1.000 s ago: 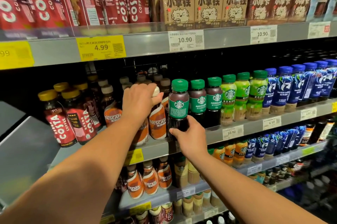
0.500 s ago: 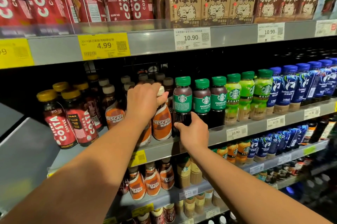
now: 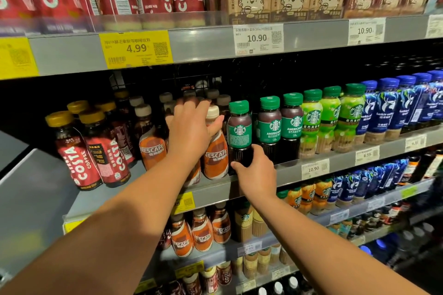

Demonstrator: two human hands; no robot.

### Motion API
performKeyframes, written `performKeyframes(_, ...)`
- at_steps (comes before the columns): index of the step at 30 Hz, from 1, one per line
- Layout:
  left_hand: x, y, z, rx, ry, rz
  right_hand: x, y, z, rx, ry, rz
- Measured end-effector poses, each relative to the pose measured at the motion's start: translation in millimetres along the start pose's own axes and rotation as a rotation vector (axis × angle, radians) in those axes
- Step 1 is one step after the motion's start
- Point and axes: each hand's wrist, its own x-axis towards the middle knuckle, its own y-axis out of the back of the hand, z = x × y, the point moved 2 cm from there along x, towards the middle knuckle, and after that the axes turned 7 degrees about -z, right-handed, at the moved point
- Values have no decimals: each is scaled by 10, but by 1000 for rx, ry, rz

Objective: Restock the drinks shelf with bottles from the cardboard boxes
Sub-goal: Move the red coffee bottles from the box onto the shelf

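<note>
Green-capped and dark below its label, the Starbucks bottle (image 3: 239, 126) stands upright at the front lip of the middle shelf (image 3: 335, 164). The right hand (image 3: 257, 174) wraps its lower body, thumb on the near side and fingers curled behind. Just left of that bottle, touching or nearly so, is a cream-capped Nescafé bottle (image 3: 215, 155). The left hand (image 3: 191, 131) is curled over its top with the thumb laid across its neck; whether the palm also holds a second bottle beneath it is hidden. Just right of the Starbucks bottle stand two Americano bottles (image 3: 269, 124), packed close. The slot looks tight, so the likely trouble is a knock. Turning or pushing the Starbucks bottle back with so low a grip could tip its top into the Americano pair, or scrape the Nescafé bottle sideways. The Nescafé bottle looks tilted under the left hand, and if let go off balance it could fall forward over the shelf lip. No cardboard boxes are in view.
</note>
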Motion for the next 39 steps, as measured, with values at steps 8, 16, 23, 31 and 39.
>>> performKeyframes(8,-145,65,-120,-230,19,210,-23,-15,2,28,20,46)
performKeyframes(16,-366,19,-218,-579,190,155,-72,-45,38,100,3,99)
performKeyframes(23,-586,-149,-420,-683,425,70,-73,-81,46,121,4,122)
performKeyframes(31,-586,-207,-352,-737,390,13,-55,-84,53,111,-10,164)
performKeyframes(39,-652,-383,-546,-868,402,-43,-75,-75,69,133,-2,175)
